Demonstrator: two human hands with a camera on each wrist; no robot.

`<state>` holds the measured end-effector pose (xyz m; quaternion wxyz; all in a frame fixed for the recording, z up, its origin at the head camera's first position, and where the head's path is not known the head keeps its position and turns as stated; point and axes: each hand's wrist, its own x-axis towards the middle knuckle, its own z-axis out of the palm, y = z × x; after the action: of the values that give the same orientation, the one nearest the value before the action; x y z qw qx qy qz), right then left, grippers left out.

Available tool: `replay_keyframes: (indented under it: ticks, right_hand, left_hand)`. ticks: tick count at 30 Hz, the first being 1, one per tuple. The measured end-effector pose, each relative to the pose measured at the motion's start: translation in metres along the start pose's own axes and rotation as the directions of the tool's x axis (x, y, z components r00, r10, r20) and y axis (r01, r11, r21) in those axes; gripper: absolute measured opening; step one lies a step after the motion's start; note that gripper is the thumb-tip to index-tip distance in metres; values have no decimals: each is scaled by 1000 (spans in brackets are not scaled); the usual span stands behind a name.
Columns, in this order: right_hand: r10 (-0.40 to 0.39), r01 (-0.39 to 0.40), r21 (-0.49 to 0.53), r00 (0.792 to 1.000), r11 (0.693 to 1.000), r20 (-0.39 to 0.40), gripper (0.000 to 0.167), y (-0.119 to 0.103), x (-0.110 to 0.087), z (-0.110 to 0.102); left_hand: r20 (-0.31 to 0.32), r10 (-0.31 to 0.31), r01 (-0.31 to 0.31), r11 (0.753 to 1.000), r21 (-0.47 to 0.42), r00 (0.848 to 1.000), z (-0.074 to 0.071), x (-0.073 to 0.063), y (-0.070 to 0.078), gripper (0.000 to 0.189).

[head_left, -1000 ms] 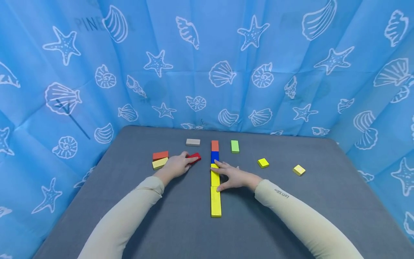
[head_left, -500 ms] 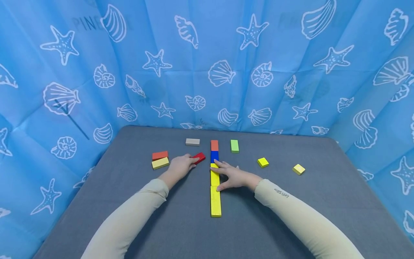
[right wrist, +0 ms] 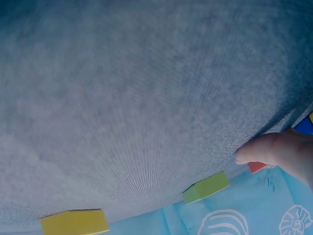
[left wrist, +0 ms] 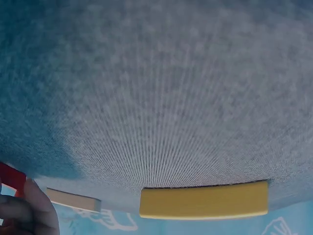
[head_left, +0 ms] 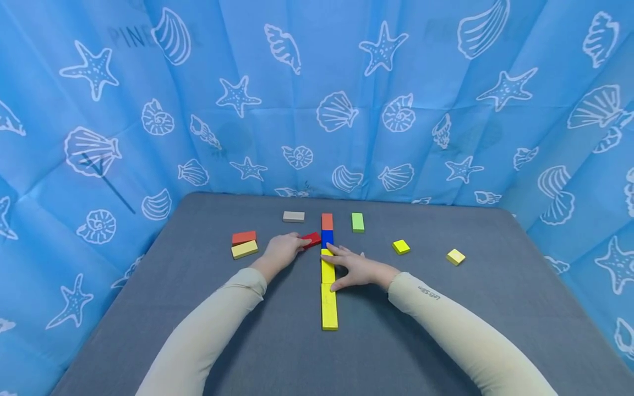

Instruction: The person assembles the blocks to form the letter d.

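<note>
In the head view my left hand (head_left: pixel 282 253) pinches a red block (head_left: pixel 313 240), whose right end is at the left side of a blue block (head_left: pixel 327 237). That blue block is part of a straight row. An orange block (head_left: pixel 327 221) lies beyond it, and two longer yellow blocks, one nearer the middle (head_left: pixel 327 272) and one at the front (head_left: pixel 329 308), continue it toward me. My right hand (head_left: pixel 359 269) rests against the row from the right, fingers extended over the first yellow block and thumb near the joint of both. The left wrist view catches only the red block's end (left wrist: pixel 12 177).
Left of the hands lie an orange-red block (head_left: pixel 244 237) and a pale yellow block (head_left: pixel 245 249). A beige block (head_left: pixel 294 216) and a green block (head_left: pixel 358 223) flank the row's far end. Two small yellow blocks (head_left: pixel 401 247) sit at right. A blue curtain (head_left: pixel 317 137) hangs behind the table.
My left hand has slid the red block rightward, from a gap beside the row up to the blue block. My right hand has stayed in place on the yellow blocks.
</note>
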<state>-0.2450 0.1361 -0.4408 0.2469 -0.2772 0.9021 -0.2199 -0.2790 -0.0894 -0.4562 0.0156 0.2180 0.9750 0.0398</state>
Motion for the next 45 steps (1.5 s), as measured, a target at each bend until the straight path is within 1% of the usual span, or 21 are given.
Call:
replay_keyframes:
  ticks: [3,7,13,20,25,30,35,38,41,45]
  right_hand:
    - [-1,1,3,1000,1000,2,81,-1,1,0]
    - [0,0,-1,1000,1000,2,80,0,2,1]
    - [8,-8,-1,1000,1000,2,80,0,0,1]
    - [13,-13,2,1000,1000,9,80,0,0,1]
    - [2,-2,2,1000,1000,11,81,1,0,1]
    - [0,0,6,1000,1000,12,80,0,0,0]
    - [-2,2,0,1000,1000,13,80,-2,0,0]
    - [-1,1,-5,1000,1000,13,79,-1,0,-1]
    - [-2,2,-14,1000,1000,12,79,0,0,0]
    - [-3,3,-22,1000,1000,10,79,1,0,1]
  left_hand:
    - [4,-11,11,1000,-29,1000,-1,1,-1,38]
    - [31,-20,21,999,-45,999,-4,2,-2,38]
    - [56,-16,19,998,-66,998,-6,3,-3,39]
    - [51,9,-5,996,-85,999,-4,6,-7,38]
    - [51,8,-3,995,-100,999,-2,7,-9,38]
    - [58,0,6,995,-100,998,-3,7,-8,39]
    - [82,0,8,995,-96,997,-3,6,-8,43]
    - [94,-4,16,992,-126,996,-3,5,-9,48]
    - [82,-24,36,988,-149,996,-4,4,-14,53]
    - [23,-74,77,987,-142,997,-8,3,-22,56]
